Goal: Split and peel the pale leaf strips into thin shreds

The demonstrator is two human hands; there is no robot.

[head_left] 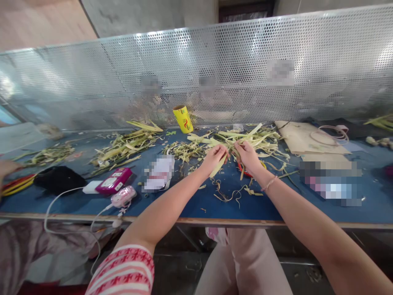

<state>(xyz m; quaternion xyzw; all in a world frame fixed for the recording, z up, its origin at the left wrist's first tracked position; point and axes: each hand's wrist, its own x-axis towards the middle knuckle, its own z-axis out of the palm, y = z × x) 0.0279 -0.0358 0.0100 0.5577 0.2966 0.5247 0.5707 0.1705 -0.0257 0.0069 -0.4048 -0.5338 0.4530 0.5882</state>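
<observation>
My left hand [215,158] is closed on a pale green-yellow leaf strip [218,167], whose end sticks out below the fingers. Close beside it, my right hand [246,155] pinches more of the leaf strips, with thin ends hanging under it. Behind both hands spreads a loose pile of dry leaf strips [264,137]. A red and yellow round thing [263,164] shows partly under my right hand. To the left of my hands lies a heap of small scraps [184,150], and curly fibres [229,198] are scattered in front on the blue table [196,209].
A yellow cardboard tube [183,119] leans before the perforated metal screen [215,61]. Left are another strip pile [123,147], a purple power bank [115,180], a pink case [123,196], a white cable [50,209] and a black pouch [59,179]. Brown cardboard [307,137] lies right. A co-worker's hand [9,170] shows far left.
</observation>
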